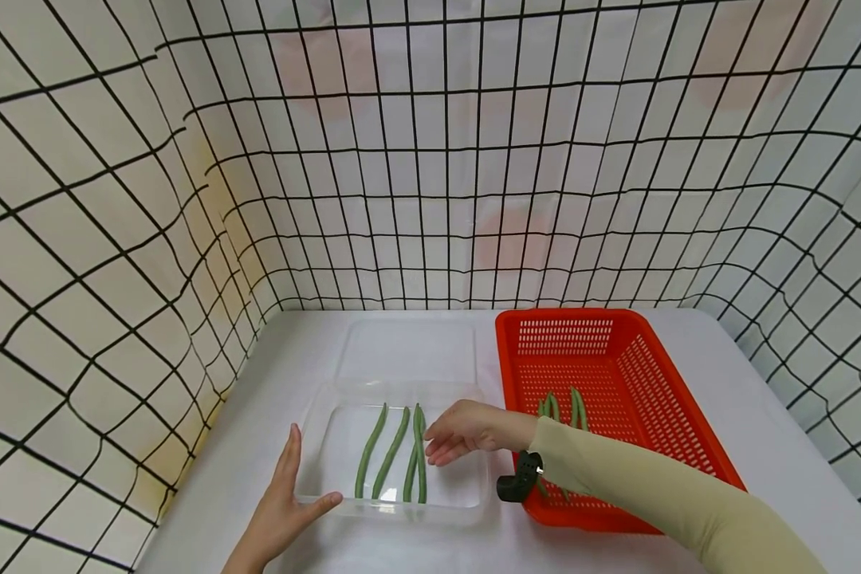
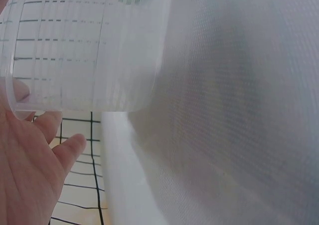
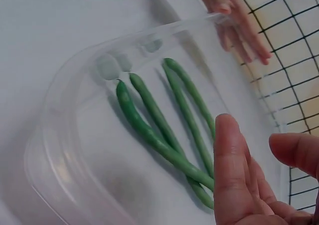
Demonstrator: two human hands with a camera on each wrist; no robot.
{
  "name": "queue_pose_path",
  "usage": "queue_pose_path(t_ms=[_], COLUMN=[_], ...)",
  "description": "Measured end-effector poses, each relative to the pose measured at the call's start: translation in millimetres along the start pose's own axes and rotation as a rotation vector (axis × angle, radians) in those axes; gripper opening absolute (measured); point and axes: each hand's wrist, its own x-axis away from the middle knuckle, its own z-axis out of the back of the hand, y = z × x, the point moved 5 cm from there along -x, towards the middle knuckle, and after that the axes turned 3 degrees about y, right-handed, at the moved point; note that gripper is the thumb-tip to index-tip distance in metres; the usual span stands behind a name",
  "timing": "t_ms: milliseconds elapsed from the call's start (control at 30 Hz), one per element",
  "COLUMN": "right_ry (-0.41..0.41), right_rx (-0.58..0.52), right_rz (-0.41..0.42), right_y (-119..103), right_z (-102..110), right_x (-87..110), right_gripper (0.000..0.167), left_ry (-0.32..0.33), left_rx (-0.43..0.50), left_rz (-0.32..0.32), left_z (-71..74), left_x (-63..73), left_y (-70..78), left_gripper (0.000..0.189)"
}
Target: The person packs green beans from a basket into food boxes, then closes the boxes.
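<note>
Several green beans [image 1: 391, 456] lie lengthwise inside a clear plastic container [image 1: 459, 508], the two rightmost crossing each other. My right hand [image 1: 466, 430] hovers over the container's right side, close beside those crossing beans. In the right wrist view, a gap shows between its thumb and fingers [image 3: 230, 165], with nothing held. At the container's front left corner, my left hand [image 1: 280, 498] rests against the wall with fingers straight and thumb spread along the front rim. The left wrist view shows that palm [image 2: 25, 170] beside the translucent rim.
A red perforated basket [image 1: 660, 383] stands to the right, holding more green beans [image 1: 578, 408], partly hidden by my right sleeve. Behind the container lies a flat clear lid [image 1: 409, 347] on the white table. Black wire grid [image 1: 430, 195] panels border the back and sides.
</note>
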Motion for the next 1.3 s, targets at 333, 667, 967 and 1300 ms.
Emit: queue_pose_path(t_ms=[333,667,967,1300], right_ry=[-0.064,0.146,0.332,0.391], right_rx=[-0.056,0.028,0.227,0.377], right_rz=[0.115,0.114,0.028,-0.048], right_y=[-17,8,52,82], right_z=[41,129,185,213], right_x=[23.2,38.7,57.2,75.3], right_gripper=[0.03,0.037,0.041,0.037], left_ry=[0.001,0.001,-0.002,0.011], left_rx=[-0.011,0.0,0.006,0.004], left_rz=[0.015,0.011,0.011,-0.003], left_z=[1.0,1.0,-0.7,0.8], left_x=[0.6,0.4,0.7,1.9], left_y=[0.9,-0.3,-0.2,2.0], left_gripper=[0.123,0.123,0.123,0.122])
